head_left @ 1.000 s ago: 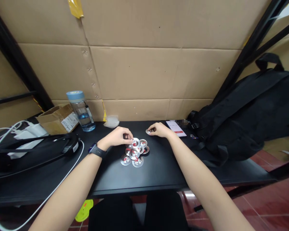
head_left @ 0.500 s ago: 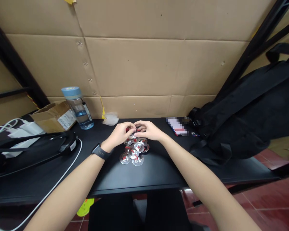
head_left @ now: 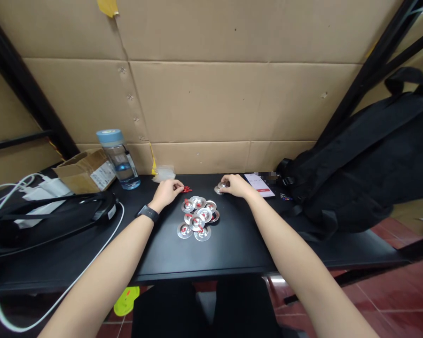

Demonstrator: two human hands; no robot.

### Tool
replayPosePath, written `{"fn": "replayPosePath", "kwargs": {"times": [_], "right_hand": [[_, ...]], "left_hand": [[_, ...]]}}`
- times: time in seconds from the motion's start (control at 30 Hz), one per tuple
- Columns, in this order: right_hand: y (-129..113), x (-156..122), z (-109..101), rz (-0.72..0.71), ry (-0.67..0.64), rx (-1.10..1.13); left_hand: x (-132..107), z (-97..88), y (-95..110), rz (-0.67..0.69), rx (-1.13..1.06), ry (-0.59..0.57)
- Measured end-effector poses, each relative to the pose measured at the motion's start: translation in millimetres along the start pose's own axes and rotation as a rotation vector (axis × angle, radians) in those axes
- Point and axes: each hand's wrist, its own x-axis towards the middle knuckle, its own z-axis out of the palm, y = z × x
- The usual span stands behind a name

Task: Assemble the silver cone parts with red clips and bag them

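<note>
Several shiny round metal discs with red loops at their centres, which look like finger cymbals, lie in an overlapping pile on the black table. Left of and behind the pile, my left hand has thumb and fingers pinched together at some red cord on the tabletop. To the right, behind the pile, my right hand holds a finger cymbal between thumb and fingers. Another cymbal rests just under its fingertips. A dark watch is on my left wrist.
A water bottle, an open cardboard box and clear plastic bags stand or lie at the back left. A phone and black backpack are at the right. A white cable crosses the left side.
My hands were together above the back of the pile and are now apart. The left has moved left with red cord, the right has moved right with a cymbal.
</note>
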Motion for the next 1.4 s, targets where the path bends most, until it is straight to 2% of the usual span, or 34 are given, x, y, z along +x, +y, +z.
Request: {"fn": "replayPosePath", "kwargs": {"times": [0.07, 0.17, 0.3, 0.33, 0.4, 0.5, 0.57, 0.67, 0.77, 0.87, 1.03, 1.2, 1.3, 1.4], "right_hand": [[4.4, 0.2, 0.4, 0.004, -0.055, -0.012], [4.7, 0.8, 1.1, -0.051, -0.105, 0.031], [-0.1, 1.8, 0.7, -0.109, -0.167, 0.055], [-1.2, 2.0, 0.6, -0.121, -0.184, 0.051], [-2.9, 2.1, 0.7, -0.137, -0.205, 0.032], [-7.0, 1.4, 0.7, -0.141, -0.157, -0.008], [-14.1, 0.0, 0.7, -0.176, -0.075, 0.009], [-34.2, -4.3, 3.5, -0.292, 0.021, 0.136], [-59.0, -10.1, 12.4, -0.403, 0.033, 0.261], [-76.2, -13.6, 24.7, -0.432, 0.058, 0.31], [-80.8, -11.6, 35.0, -0.426, 0.127, 0.374], [-80.2, -11.3, 30.8, -0.398, 0.145, 0.373], [-81.4, -13.5, 26.5, -0.333, 0.183, 0.362], [-81.6, -15.9, 22.5, -0.273, 0.204, 0.487]], "left_hand": [[0.3, -0.9, 1.3, 0.019, 0.0, -0.035], [-0.2, -12.4, 4.7, 0.086, -0.021, -0.096], [-3.4, -31.0, 10.3, 0.176, -0.099, -0.482], [-4.2, -33.4, 12.2, 0.179, -0.112, -0.549], [-5.2, -35.1, 16.4, 0.163, -0.121, -0.597], [-5.5, -33.6, 20.0, 0.164, -0.107, -0.581], [-5.8, -32.9, 19.7, 0.179, -0.094, -0.519], [-7.1, -32.0, 18.0, 0.149, -0.12, -0.391], [-8.8, -28.3, 20.1, 0.084, -0.177, -0.278], [-9.7, -21.1, 28.1, 0.054, -0.196, -0.194], [-10.6, -6.2, 46.9, 0.079, -0.331, -0.173], [-11.5, 6.1, 57.8, 0.034, -0.569, -0.131], [-11.7, 8.0, 60.3, -0.033, -0.754, -0.132], [-12.9, 8.0, 62.9, -0.05, -0.861, -0.149]]}}
